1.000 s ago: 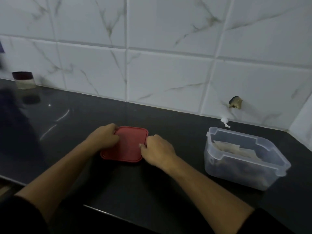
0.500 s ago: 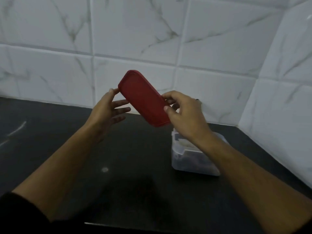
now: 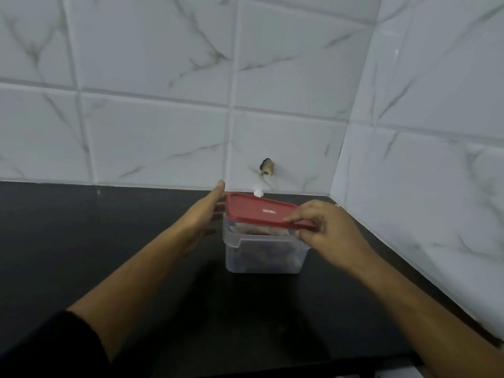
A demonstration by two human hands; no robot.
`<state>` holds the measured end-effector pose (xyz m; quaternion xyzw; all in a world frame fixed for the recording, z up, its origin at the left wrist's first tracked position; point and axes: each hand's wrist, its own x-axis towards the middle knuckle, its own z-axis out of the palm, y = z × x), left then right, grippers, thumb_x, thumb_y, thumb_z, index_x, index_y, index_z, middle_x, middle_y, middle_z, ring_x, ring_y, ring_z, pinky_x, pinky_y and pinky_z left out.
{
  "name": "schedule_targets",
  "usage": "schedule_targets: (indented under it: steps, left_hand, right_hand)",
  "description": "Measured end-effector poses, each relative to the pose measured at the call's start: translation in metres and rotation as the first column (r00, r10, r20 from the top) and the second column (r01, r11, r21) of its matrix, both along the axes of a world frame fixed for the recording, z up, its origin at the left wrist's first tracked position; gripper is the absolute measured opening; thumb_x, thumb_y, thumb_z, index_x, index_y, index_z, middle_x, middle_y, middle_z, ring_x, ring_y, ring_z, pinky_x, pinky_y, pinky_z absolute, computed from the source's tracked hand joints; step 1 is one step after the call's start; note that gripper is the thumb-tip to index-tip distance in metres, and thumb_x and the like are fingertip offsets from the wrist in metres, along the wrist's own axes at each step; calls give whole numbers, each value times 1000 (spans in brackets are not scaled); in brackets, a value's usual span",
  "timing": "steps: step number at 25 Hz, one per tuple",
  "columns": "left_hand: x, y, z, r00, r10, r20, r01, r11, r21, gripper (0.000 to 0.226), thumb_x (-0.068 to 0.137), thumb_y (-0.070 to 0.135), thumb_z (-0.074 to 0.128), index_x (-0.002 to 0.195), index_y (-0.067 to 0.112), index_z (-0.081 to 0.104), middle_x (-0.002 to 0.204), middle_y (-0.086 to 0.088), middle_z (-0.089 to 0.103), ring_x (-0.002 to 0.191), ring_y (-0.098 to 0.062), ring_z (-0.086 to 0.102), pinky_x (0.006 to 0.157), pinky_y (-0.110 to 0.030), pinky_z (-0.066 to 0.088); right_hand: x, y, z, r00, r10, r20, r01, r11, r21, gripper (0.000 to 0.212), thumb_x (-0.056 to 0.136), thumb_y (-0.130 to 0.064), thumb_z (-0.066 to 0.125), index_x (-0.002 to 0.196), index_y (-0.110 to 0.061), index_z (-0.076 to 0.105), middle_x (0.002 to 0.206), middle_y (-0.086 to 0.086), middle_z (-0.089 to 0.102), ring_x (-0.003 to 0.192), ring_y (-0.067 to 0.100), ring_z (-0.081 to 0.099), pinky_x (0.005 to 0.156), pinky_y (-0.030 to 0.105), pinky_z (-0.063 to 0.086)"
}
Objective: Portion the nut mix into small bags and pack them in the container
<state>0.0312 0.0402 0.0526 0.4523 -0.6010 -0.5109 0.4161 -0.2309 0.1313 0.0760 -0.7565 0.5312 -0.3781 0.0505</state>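
A clear plastic container point(image 3: 261, 255) stands on the black counter point(image 3: 109, 241) near the corner of the tiled walls. Small bags of nut mix point(image 3: 259, 231) show through its open top and walls. A red lid point(image 3: 261, 211) hovers just over the container's rim, tilted, its near right edge lower. My right hand point(image 3: 324, 230) pinches the lid's near right edge between thumb and fingers. My left hand point(image 3: 204, 214) is at the lid's left edge with fingers straight, touching it.
White marble-patterned tile walls point(image 3: 272, 77) close the counter at the back and on the right. A hole with a small dark plug point(image 3: 267, 167) is in the back wall just behind the container. The counter's front edge point(image 3: 354, 369) runs along the bottom.
The red lid was lifted off the counter, carried right in both hands, and now sits low over the clear container. The camera view followed to the right corner.
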Motion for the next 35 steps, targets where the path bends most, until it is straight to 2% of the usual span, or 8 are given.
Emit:
schedule_targets:
  steps: [4, 10, 17, 21, 24, 27, 30, 35]
  left_hand:
    - [-7, 2, -12, 1000, 12, 7, -12, 1000, 14, 56, 98, 71, 44, 131, 31, 67, 127, 5, 72, 121, -20, 65, 108, -50, 49]
    - [-13, 4, -14, 999, 40, -15, -41, 999, -33, 32, 107, 26, 52, 137, 23, 59, 122, -4, 71, 100, -16, 70, 76, -28, 56]
    - [-10, 8, -17, 999, -22, -42, 22, 1000, -6, 30, 105, 27, 55, 135, 27, 61, 121, 0, 74, 101, -13, 74, 86, -31, 59]
    - [-13, -1, -6, 1000, 6, -11, -6, 997, 73, 27, 104, 38, 56, 116, 20, 72, 101, 1, 79, 87, -14, 73, 83, -35, 56]
    - [-27, -20, 1, 979, 200, -26, -190, 958, 216, 38, 105, 46, 51, 86, 17, 66, 65, 4, 68, 62, -14, 61, 64, -32, 46]
    - [-33, -37, -2, 964, 259, -64, -226, 920, 321, 25, 102, 36, 59, 92, 16, 71, 79, -2, 68, 73, -20, 64, 73, -38, 56]
    - [-32, -47, -5, 960, 251, -122, -202, 927, 316, 15, 98, 24, 61, 101, 19, 75, 94, -6, 72, 83, -23, 67, 92, -45, 55]
    - [-37, -40, -9, 953, 302, -14, -302, 953, 9, 20, 106, 14, 52, 118, 13, 68, 112, -10, 69, 80, -13, 64, 60, -23, 56]
  right_hand:
    - [-3, -6, -14, 996, 64, 67, -71, 993, 98, 39, 82, 1, 79, 104, -31, 82, 107, -17, 71, 105, 0, 65, 95, 18, 48]
    - [-8, -15, -18, 994, 104, 11, -105, 991, 77, 32, 86, -10, 79, 109, -33, 80, 110, -21, 69, 109, -2, 61, 96, 20, 47]
    - [-14, -29, -17, 977, 169, 131, -185, 975, 122, 8, 92, -21, 77, 97, -25, 82, 99, -13, 74, 95, 2, 68, 82, 16, 49]
    - [-10, -60, -11, 939, -100, 329, 60, 990, 130, 15, 97, -39, 67, 99, -27, 76, 102, -9, 75, 99, 8, 69, 82, 24, 52]
    - [0, -93, -6, 838, -335, 429, 77, 854, 515, 42, 106, -48, 46, 112, -16, 72, 107, 4, 74, 92, 19, 68, 77, 31, 49]
    - [0, -111, -12, 743, -458, 489, 43, 761, 647, 39, 107, -31, 46, 122, -3, 69, 96, 8, 69, 78, 22, 64, 65, 29, 49]
    - [-3, -120, -16, 755, -417, 506, 50, 806, 590, 29, 101, -14, 51, 117, 1, 71, 95, 9, 68, 68, 18, 61, 54, 24, 47]
    - [-3, -117, -19, 866, -371, 334, 195, 867, 459, 26, 103, -21, 50, 109, -4, 69, 98, 7, 70, 90, 26, 68, 63, 25, 43]
